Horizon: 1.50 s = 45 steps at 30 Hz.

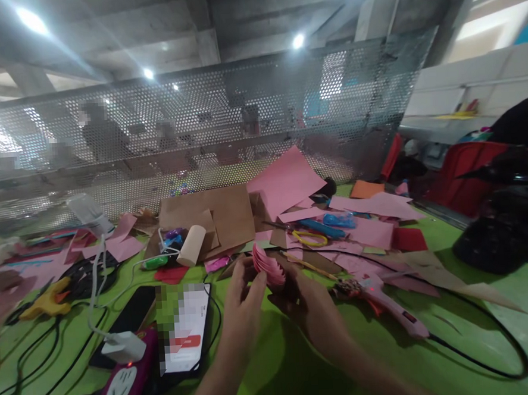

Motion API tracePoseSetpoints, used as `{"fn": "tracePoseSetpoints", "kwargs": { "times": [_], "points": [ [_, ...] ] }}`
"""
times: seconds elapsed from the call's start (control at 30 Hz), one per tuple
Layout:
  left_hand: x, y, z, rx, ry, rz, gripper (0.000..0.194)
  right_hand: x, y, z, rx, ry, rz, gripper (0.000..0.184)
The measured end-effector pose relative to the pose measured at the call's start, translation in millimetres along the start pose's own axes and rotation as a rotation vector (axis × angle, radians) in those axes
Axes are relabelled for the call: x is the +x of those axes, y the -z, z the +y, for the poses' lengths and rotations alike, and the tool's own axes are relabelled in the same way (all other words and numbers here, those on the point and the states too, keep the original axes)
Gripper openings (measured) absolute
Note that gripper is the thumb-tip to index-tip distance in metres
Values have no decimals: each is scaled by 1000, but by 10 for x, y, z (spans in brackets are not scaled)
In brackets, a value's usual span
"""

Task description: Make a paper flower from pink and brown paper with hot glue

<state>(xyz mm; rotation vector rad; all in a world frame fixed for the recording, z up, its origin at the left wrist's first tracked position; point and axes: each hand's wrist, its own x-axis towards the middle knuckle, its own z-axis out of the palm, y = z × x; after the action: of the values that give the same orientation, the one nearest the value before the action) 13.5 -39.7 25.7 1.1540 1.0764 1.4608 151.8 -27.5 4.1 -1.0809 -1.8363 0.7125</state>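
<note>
A small pink folded-paper piece with stacked, petal-like layers (268, 265) is held up over the table, in the middle of the view. My left hand (245, 291) grips its left side, thumb against the layers and fingers partly behind it. On the other side my right hand (303, 299) closes around its lower right edge; most of those fingers are hidden or in shadow. To the right of my right hand lies a pink hot glue gun (393, 309) with a lit red light and a messy nozzle end. Left of my left hand rests a phone with a lit screen (188, 327).
A magenta power strip (127, 378) with a white plug (124, 347) and a dark phone (130, 316) sit at left among cables. Pink paper sheets (287, 181), brown cardboard (229, 214), a cardboard tube (192, 245) and blue scissors (322, 228) lie behind. A perforated metal screen (189, 136) borders the table.
</note>
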Motion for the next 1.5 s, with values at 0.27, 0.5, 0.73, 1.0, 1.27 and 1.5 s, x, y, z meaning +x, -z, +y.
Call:
{"fn": "tracePoseSetpoints", "kwargs": {
  "times": [0.27, 0.5, 0.73, 1.0, 1.27, 1.5],
  "points": [
    [19, 25, -30, 33, -27, -1, 20, -3, -44, 54, 56, -19, 0, 21],
    [34, 48, -35, 19, -35, -6, 25, -19, -41, 45, 91, -18, 3, 24],
    [89, 94, -33, -81, 76, -118, 36, 12, 14, 12, 188, -156, -34, 20],
    [128, 108, -135, -11, 18, -257, 36, 47, 54, -22, 221, -113, -77, 22],
    [153, 80, -154, -28, 15, -193, 34, 57, 334, -99, -19, 125, 131, 12],
    [116, 58, -181, 53, 63, -266, 38, 69, 360, -88, 13, 194, 117, 25]
  ]
}}
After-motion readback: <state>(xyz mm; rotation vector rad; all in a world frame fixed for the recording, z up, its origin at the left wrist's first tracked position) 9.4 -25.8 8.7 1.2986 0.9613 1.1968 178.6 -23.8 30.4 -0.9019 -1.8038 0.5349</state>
